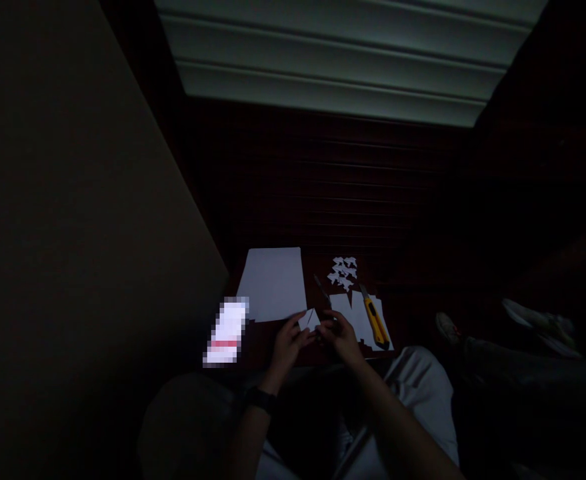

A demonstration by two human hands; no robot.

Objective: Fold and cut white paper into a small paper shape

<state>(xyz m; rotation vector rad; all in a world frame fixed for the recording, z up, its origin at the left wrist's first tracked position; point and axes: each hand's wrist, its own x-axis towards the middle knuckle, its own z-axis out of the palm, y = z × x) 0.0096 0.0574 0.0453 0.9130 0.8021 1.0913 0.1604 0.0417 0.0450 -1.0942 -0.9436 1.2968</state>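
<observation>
A small folded piece of white paper (pixel 309 321) is held up between my two hands over the near edge of the table. My left hand (pixel 289 340) pinches its left side, and a dark band circles that wrist. With its fingers curled, my right hand (pixel 341 335) grips the paper's lower right side. A dark crease or gap runs slanting across the paper. Just beyond my right hand lie white paper pieces (pixel 341 305). A yellow box cutter (pixel 375 323) rests on paper to the right.
A large white sheet (pixel 275 283) lies at the left of the table, and a bright blurred-out screen (pixel 227 332) is nearer me. Several small white cut-out shapes (pixel 343 272) sit at the back right, near a thin dark tool (pixel 321 285). Another person's shoe (pixel 447 328) is at the right.
</observation>
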